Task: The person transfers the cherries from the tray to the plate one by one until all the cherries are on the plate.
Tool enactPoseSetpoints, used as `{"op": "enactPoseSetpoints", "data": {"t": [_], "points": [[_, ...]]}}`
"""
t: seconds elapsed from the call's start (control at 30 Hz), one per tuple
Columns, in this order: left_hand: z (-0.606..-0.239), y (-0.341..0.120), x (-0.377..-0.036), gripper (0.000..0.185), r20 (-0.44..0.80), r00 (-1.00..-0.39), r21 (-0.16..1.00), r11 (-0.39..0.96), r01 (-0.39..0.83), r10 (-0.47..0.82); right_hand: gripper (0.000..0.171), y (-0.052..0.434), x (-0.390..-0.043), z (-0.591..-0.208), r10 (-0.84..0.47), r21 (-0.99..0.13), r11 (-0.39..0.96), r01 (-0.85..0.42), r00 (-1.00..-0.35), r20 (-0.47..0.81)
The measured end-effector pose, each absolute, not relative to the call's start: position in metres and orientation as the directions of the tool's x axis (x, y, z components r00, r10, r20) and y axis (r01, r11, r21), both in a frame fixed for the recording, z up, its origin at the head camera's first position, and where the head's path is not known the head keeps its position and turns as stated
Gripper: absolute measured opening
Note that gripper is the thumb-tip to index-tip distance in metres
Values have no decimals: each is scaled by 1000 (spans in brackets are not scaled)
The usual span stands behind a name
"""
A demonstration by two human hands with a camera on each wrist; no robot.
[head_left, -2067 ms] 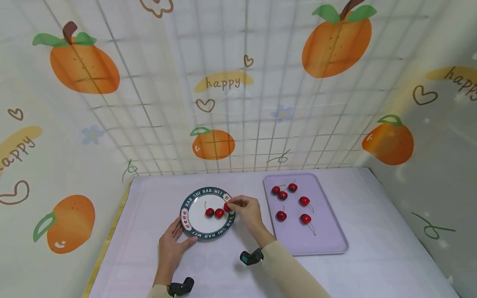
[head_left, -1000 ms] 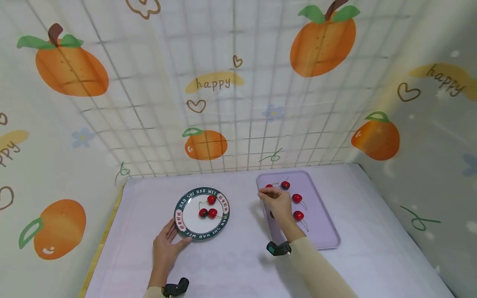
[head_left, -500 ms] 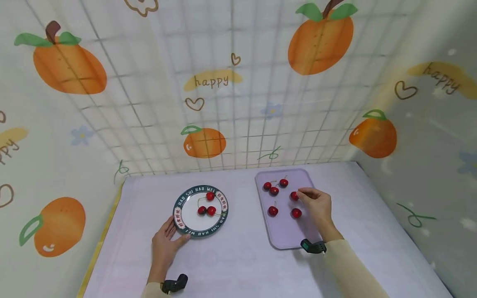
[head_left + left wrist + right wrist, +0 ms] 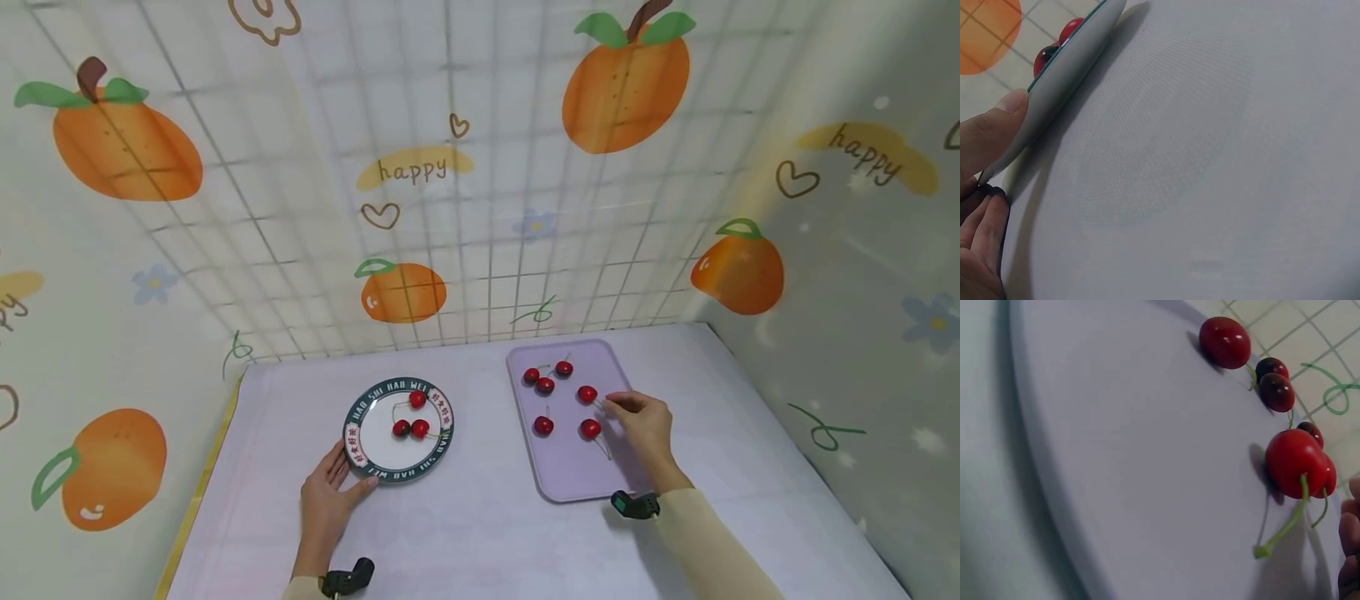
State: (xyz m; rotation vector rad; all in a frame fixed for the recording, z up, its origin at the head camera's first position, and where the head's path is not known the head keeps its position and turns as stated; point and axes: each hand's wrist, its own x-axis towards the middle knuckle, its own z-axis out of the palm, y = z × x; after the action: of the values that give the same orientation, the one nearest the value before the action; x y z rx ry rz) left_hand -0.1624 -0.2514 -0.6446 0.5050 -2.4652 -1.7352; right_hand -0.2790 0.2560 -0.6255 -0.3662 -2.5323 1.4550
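A white plate with a green lettered rim [image 4: 358, 442] holds three red cherries [image 4: 410, 423]. My left hand [image 4: 330, 492] rests against its near left edge. In the left wrist view the thumb [image 4: 994, 128] lies on the plate's outer wall [image 4: 1072, 69]. A lilac tray [image 4: 570, 475] to the right carries several cherries. My right hand [image 4: 641, 421] lies on the tray, and its thumb and forefinger meet at the stem of a cherry [image 4: 587, 393] that lies on the tray. The right wrist view shows a stemmed cherry [image 4: 1294, 459] on the tray [image 4: 1116, 456] and my fingers [image 4: 1350, 537] at the frame's edge.
The table has a pale lilac cloth [image 4: 465, 533]. Walls printed with oranges and "happy" close it in at the back, left and right. A yellow strip [image 4: 198, 500] runs along the table's left edge. A black camera sits on each wrist.
My right hand left a cherry on the plate, crossed to the tray and settled at a stemmed cherry on its right side. The left hand stayed at the plate.
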Motion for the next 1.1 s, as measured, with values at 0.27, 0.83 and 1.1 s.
{"op": "enactPoseSetpoints", "data": {"t": [0.27,0.83,1.1], "points": [[-648,-253,-162,101,-110,-945,943,268,-197,-309,18,252,-285,-630,269,-796,600,81,-957,105],[-645,-251,-163,101,-108,-941,935,289,-205,-320,12,243,-291,-634,285,-737,664,124,-954,96],[-649,-253,-164,102,-103,-942,935,292,-202,-320,16,243,-290,-631,305,-762,629,156,-951,57]]}}
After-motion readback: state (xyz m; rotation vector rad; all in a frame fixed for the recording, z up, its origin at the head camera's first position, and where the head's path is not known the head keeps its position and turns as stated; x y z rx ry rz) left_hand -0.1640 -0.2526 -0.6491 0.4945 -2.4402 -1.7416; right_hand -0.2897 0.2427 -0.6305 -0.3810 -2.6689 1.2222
